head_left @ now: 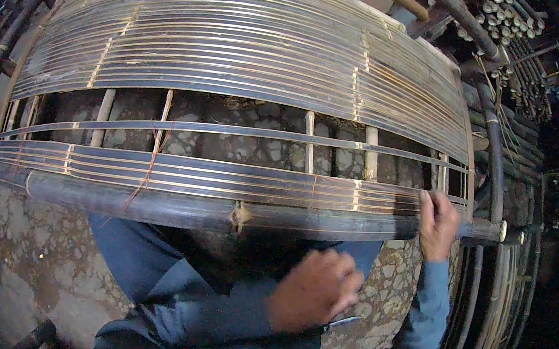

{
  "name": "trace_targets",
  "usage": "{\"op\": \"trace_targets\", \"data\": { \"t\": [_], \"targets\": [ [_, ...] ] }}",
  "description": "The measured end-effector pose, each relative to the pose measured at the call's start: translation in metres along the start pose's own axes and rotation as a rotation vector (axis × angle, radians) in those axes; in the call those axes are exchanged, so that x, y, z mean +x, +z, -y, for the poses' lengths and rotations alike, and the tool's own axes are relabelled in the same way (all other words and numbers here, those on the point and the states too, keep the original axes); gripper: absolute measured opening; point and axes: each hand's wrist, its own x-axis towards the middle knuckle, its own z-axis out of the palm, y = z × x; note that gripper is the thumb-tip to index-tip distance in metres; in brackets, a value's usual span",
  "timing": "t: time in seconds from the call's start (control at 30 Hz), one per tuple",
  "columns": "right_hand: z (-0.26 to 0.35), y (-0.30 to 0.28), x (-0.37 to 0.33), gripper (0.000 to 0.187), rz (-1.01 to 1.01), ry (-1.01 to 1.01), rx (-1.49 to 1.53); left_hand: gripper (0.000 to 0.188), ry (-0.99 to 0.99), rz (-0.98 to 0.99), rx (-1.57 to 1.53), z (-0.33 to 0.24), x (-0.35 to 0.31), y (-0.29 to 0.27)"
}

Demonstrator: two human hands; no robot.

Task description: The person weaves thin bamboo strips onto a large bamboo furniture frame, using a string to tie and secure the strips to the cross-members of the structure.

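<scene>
A large bamboo bench frame lies before me, with long split bamboo slats (pixel 237 70) across its far part. Nearer, a single loose slat (pixel 229 130) bows over the gap, resting on crosspieces. Several more slats (pixel 222 180) lie close together along the thick dark bamboo pole (pixel 170 204) at the near edge. At the right end of these near slats, my right hand (pixel 438 224) pinches with bent fingers at a slat. My left hand (pixel 317 289), slightly blurred, is curled in front of my body, off the frame. Its palm is hidden; a thin pale object (pixel 345 321) shows just beneath it.
Thin reddish cord (pixel 151 165) is wound at a crosspiece left of the middle, its ends hanging over the near pole. Bamboo poles (pixel 508 21) are stacked at the far right. More long poles (pixel 488 308) lie at the right. The stony floor (pixel 23 247) shows below.
</scene>
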Motion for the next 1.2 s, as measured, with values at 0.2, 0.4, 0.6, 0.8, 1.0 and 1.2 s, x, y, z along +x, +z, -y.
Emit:
{"op": "trace_targets", "data": {
  "t": [0.2, 0.4, 0.6, 0.8, 1.0, 1.2],
  "targets": [
    [-0.021, 0.051, 0.051, 0.034, 0.014, -0.230, -0.371, 0.033, -0.227, -0.326, 0.532, 0.072, 0.042, -0.074],
    [0.087, 0.021, 0.044, 0.021, -0.008, -0.203, 0.182, 0.033, -0.246, -0.170, 0.441, 0.095, 0.035, -0.088],
    [0.133, 0.066, 0.069, 0.026, 0.548, -0.185, 0.141, 0.032, -0.148, -0.236, 0.398, 0.100, 0.035, -0.086],
    [0.108, 0.111, 0.070, 0.017, 0.713, 0.105, 0.723, 0.032, -0.171, -0.204, 0.391, 0.095, 0.038, -0.088],
    [0.124, 0.099, 0.058, 0.009, 0.577, 0.349, 1.111, 0.031, -0.206, -0.213, 0.405, 0.096, 0.035, -0.086],
    [0.133, 0.077, 0.059, 0.014, 0.560, 0.335, 1.394, 0.031, -0.221, -0.216, 0.410, 0.095, 0.035, -0.085]
  ]
}}
